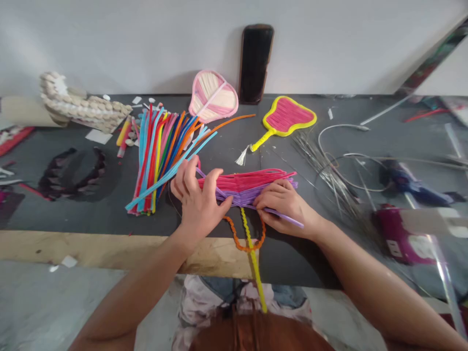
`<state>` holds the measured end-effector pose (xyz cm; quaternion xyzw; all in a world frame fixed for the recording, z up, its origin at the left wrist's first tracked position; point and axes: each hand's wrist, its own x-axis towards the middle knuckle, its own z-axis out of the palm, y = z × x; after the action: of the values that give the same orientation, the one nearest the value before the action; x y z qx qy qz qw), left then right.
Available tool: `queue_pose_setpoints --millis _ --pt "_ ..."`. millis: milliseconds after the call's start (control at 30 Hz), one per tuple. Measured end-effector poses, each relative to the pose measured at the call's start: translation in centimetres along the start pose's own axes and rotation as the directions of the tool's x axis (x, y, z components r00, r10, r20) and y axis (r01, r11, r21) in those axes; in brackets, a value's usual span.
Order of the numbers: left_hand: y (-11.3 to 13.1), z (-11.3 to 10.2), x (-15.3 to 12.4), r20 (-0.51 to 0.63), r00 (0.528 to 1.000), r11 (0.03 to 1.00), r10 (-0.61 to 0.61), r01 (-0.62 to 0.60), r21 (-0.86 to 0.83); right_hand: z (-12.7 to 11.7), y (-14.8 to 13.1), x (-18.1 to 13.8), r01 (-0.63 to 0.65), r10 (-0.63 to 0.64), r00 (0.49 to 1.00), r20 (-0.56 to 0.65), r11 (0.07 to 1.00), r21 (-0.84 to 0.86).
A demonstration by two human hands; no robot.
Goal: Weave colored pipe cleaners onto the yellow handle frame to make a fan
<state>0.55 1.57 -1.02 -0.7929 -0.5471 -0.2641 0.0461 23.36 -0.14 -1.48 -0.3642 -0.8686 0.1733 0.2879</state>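
Note:
A fan-like piece of pink and purple pipe cleaners lies crosswise in front of me, its strands gathered at the middle. A twisted yellow pipe cleaner stem runs from it toward me, with a curved orange pipe cleaner crossing the stem. My left hand is at the left end, fingers spread, the thumb touching the purple strands. One purple strand passes behind its index finger. My right hand is closed on the purple pipe cleaners at the right end; a loose purple end sticks out across it.
Loose colored pipe cleaners lie left. Behind are a pink-and-white fan, a yellow-edged pink fan and an upright phone. Thin wires and a magenta-and-white object lie right. A dark headband sits far left.

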Motion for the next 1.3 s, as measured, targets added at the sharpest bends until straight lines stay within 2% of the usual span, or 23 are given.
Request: queue_pose_setpoints --millis 100,200,333,433,600,900,1033,1133,1200,1233,1300 --pt "0.3 -0.3 -0.2 -0.045 0.997 0.996 0.056 -0.052 0.074 0.0 0.1 -0.1 -0.011 0.011 1.0 0.006 1.0 0.011" --pt "0.2 -0.2 -0.4 -0.041 0.974 0.97 0.222 -0.217 0.106 0.1 0.1 -0.2 -0.016 0.016 1.0 0.002 1.0 0.013" --pt "-0.6 0.3 -0.4 0.023 0.885 0.885 0.466 -0.466 0.006 0.2 0.3 -0.3 -0.014 0.014 1.0 0.001 1.0 0.012" --pt "-1.1 0.4 -0.1 0.033 0.826 0.826 0.562 -0.559 -0.072 0.3 0.4 -0.3 -0.017 0.018 1.0 -0.009 1.0 0.011" --pt "-1.4 0.0 0.1 0.057 0.781 0.781 0.622 -0.616 -0.101 0.4 0.4 -0.3 -0.017 0.018 1.0 -0.014 1.0 0.02" --pt "-0.7 -0.2 -0.3 0.084 0.782 0.787 0.617 -0.613 -0.07 0.0 0.4 -0.3 -0.009 0.009 1.0 0.009 1.0 0.019" --pt "-0.8 -0.2 -0.5 0.101 0.775 0.782 0.623 -0.62 -0.066 -1.1 0.5 -0.2 -0.04 0.049 0.994 -0.102 0.995 0.087" --pt "-0.9 -0.2 -0.6 0.096 0.774 0.78 0.626 -0.623 -0.056 -2.0 0.8 -0.3 -0.176 0.196 0.957 -0.212 0.978 0.11" --pt "-0.9 -0.1 -0.6 0.086 0.779 0.784 0.621 -0.619 -0.047 -2.6 0.9 -0.5 -0.316 0.32 0.885 -0.339 0.946 0.069" --pt "-0.8 -0.1 -0.7 0.084 0.782 0.786 0.618 -0.616 -0.043 -2.9 0.7 -0.6 -0.366 0.339 0.838 -0.429 0.93 0.02" --pt "-0.8 -0.1 -0.8 0.089 0.785 0.79 0.613 -0.612 -0.037 -3.5 -0.2 -0.9 -0.377 0.227 0.77 -0.597 0.916 -0.138"
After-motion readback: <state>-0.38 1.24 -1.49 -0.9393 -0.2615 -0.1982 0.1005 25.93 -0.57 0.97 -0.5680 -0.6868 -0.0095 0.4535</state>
